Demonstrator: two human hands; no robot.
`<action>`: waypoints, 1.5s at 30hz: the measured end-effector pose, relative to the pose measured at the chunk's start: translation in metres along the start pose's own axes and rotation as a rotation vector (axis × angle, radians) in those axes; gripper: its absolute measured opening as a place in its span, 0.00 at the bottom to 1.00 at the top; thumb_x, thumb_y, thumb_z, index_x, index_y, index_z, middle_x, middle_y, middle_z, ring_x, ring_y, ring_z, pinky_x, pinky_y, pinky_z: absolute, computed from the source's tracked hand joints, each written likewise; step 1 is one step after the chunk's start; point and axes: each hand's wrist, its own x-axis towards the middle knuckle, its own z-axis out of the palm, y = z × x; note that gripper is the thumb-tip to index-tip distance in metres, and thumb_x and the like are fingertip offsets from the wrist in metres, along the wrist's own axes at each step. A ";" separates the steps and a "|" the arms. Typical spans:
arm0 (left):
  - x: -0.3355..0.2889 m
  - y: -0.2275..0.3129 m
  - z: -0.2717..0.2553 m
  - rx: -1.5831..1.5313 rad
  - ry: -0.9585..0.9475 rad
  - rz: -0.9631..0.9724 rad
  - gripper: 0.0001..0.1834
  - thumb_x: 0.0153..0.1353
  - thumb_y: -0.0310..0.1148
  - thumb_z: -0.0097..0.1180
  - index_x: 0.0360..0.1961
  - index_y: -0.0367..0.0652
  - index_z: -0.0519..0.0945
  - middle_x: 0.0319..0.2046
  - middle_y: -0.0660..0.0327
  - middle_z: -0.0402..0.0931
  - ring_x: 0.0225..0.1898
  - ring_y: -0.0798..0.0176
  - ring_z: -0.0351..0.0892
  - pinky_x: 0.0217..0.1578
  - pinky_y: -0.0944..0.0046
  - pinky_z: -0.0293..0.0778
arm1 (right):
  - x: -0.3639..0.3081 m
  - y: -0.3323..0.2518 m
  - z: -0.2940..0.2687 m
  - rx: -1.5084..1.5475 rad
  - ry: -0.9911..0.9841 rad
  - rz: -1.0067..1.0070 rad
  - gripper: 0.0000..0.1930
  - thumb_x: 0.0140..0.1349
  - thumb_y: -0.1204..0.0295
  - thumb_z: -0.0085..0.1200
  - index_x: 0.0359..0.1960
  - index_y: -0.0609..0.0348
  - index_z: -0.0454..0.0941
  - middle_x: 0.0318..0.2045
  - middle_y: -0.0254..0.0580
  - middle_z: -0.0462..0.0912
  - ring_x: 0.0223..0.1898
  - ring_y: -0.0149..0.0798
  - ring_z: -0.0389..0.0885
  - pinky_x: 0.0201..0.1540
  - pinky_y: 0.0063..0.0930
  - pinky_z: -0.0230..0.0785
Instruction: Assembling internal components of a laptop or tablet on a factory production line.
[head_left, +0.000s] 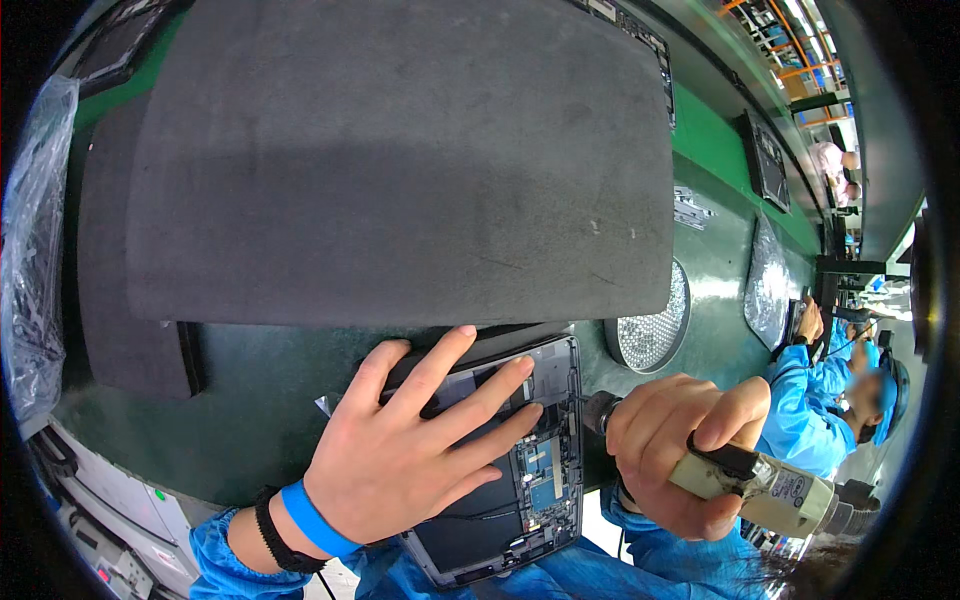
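My left hand (415, 440) lies spread over an opened tablet (560, 370), fingers fanned across its dark back and exposed circuit board. A blue band and a black cord circle that wrist. In my right hand (665, 440) is a pale electric screwdriver (790, 495), held nearly level with its bit pointing left. The bit is close to the tablet's right edge; whether it touches cannot be made out. Just beyond my right hand stands a round dish of small screws (650, 335). The tablet's lower end rests near my blue-sleeved lap.
A large black foam pad (400, 160) covers much of the green bench ahead. Clear plastic bags (35, 240) lie at the far left, another plastic bag (767, 280) at the right. Another opened tablet (765, 160) stands far right. A co-worker in blue (815, 420) sits at right.
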 end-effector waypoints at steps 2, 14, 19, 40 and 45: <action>-0.001 0.000 0.001 -0.004 -0.001 -0.008 0.25 0.53 0.57 0.61 0.54 0.69 0.81 0.68 0.70 0.63 0.67 0.48 0.60 0.57 0.45 0.61 | 0.000 -0.001 0.002 -0.130 -0.004 0.056 0.24 0.62 0.53 0.60 0.39 0.56 0.60 0.11 0.30 0.71 0.11 0.32 0.71 0.19 0.28 0.70; -0.007 0.000 0.000 -0.010 0.029 -0.008 0.26 0.53 0.56 0.61 0.54 0.69 0.81 0.68 0.69 0.63 0.67 0.49 0.60 0.58 0.46 0.61 | 0.004 -0.001 0.007 -0.198 -0.079 0.157 0.26 0.61 0.48 0.60 0.36 0.55 0.60 0.11 0.29 0.70 0.11 0.30 0.69 0.19 0.27 0.68; -0.007 0.002 0.000 0.010 0.047 0.016 0.28 0.52 0.55 0.61 0.57 0.68 0.79 0.68 0.68 0.64 0.67 0.48 0.60 0.59 0.44 0.61 | 0.004 -0.011 0.009 -0.125 0.075 0.155 0.24 0.67 0.47 0.51 0.42 0.56 0.61 0.13 0.30 0.68 0.13 0.30 0.67 0.19 0.27 0.62; -0.144 0.101 0.058 -1.023 0.817 -0.763 0.36 0.59 0.30 0.59 0.68 0.31 0.62 0.66 0.36 0.61 0.69 0.44 0.60 0.66 0.48 0.58 | -0.135 -0.072 -0.162 0.401 0.970 0.477 0.20 0.71 0.61 0.48 0.52 0.68 0.75 0.45 0.50 0.84 0.46 0.43 0.83 0.61 0.43 0.72; -0.097 0.117 0.086 -0.313 0.581 -0.738 0.45 0.58 0.33 0.60 0.72 0.29 0.51 0.72 0.37 0.46 0.76 0.44 0.38 0.71 0.50 0.41 | -0.155 -0.045 -0.047 -0.812 -0.081 0.352 0.29 0.59 0.67 0.62 0.61 0.67 0.70 0.53 0.53 0.77 0.57 0.51 0.73 0.60 0.40 0.65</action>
